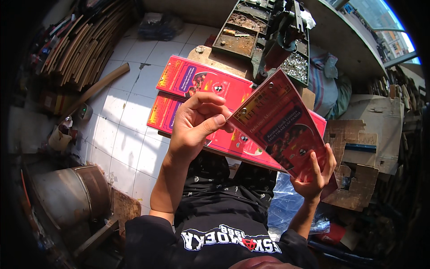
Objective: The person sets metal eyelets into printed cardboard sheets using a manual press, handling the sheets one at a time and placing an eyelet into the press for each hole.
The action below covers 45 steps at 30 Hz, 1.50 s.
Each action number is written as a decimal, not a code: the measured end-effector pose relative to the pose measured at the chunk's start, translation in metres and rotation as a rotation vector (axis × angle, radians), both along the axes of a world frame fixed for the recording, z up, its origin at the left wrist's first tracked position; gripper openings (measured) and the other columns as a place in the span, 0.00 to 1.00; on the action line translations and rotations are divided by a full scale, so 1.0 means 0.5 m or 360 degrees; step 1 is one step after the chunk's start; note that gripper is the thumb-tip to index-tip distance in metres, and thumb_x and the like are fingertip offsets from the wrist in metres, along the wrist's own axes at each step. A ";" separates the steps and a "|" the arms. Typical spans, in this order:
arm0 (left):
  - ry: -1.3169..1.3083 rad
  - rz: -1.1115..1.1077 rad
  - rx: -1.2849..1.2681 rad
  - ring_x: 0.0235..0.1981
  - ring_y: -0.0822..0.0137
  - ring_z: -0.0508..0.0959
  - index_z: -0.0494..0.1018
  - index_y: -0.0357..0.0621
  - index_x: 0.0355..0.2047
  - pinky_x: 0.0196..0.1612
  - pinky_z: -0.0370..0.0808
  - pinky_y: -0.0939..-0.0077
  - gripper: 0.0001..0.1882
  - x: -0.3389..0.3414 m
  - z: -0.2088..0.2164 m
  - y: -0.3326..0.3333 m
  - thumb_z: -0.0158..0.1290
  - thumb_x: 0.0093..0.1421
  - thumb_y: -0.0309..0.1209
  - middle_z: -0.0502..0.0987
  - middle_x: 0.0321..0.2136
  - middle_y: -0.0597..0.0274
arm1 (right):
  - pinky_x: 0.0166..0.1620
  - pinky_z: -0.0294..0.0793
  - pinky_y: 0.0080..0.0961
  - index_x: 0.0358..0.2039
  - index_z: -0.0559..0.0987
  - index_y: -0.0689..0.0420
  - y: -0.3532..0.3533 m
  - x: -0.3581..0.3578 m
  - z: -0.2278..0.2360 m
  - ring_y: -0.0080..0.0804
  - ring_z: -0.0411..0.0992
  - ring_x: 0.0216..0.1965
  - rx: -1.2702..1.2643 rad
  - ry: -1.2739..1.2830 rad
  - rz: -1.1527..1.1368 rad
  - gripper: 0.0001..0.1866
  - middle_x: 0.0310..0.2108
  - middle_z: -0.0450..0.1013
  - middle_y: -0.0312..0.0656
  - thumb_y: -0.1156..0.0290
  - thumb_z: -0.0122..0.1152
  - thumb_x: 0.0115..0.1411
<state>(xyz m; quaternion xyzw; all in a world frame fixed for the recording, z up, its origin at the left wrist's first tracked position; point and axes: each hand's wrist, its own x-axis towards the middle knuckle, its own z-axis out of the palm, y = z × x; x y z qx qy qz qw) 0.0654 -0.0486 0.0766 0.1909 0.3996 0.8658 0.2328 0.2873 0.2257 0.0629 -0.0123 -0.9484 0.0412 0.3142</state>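
My right hand [316,175] grips the lower end of a glossy red printed card [286,130], thumb in front. The card is tilted up, with a dark food picture and gold pattern on its face and small round metal spots near its upper end. My left hand [197,123] has its fingers curled, thumb and fingertips closed at the card's left corner. Behind the hands, more red printed cards lie in two overlapping stacks, a far stack [179,76] and a near stack [163,112]. The held card and my left hand cover part of them.
A dark hand press [280,51] stands beyond the cards, beside a compartment tray [244,33] with small metal bits. Shiny pieces [295,67] fill another compartment. Cardboard sheets [85,45] lean at far left; cut cardboard [354,157] lies right. A metal drum [67,195] sits at lower left.
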 end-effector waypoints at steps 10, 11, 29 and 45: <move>-0.0248 -0.0217 0.0229 0.34 0.63 0.82 0.71 0.40 0.48 0.41 0.81 0.69 0.14 0.003 -0.015 0.004 0.56 0.62 0.19 0.80 0.35 0.52 | 0.58 0.66 0.51 0.56 0.77 0.49 -0.007 -0.002 -0.008 0.58 0.65 0.58 -0.0161 0.0013 0.0041 0.41 0.62 0.62 0.62 0.54 0.77 0.38; -0.0249 -0.0221 0.0236 0.34 0.63 0.82 0.71 0.40 0.48 0.41 0.81 0.70 0.14 0.003 -0.015 0.005 0.56 0.62 0.20 0.80 0.35 0.52 | 0.58 0.66 0.51 0.56 0.77 0.49 -0.007 -0.002 -0.008 0.58 0.65 0.58 -0.0163 0.0006 0.0039 0.41 0.62 0.62 0.62 0.54 0.77 0.38; 0.0143 0.0072 0.0067 0.36 0.65 0.83 0.70 0.38 0.46 0.43 0.82 0.70 0.14 0.013 -0.025 0.016 0.57 0.61 0.18 0.81 0.35 0.53 | 0.58 0.66 0.50 0.58 0.76 0.49 -0.010 0.000 -0.007 0.58 0.65 0.59 -0.0169 -0.0004 0.0031 0.43 0.63 0.62 0.61 0.57 0.77 0.37; 0.0433 0.0273 -0.0140 0.38 0.65 0.83 0.69 0.37 0.48 0.45 0.83 0.70 0.17 0.016 -0.019 0.026 0.57 0.60 0.16 0.81 0.36 0.51 | 0.60 0.66 0.51 0.59 0.75 0.52 -0.008 0.006 0.010 0.60 0.64 0.61 -0.0097 -0.0065 -0.0006 0.44 0.63 0.62 0.62 0.60 0.75 0.36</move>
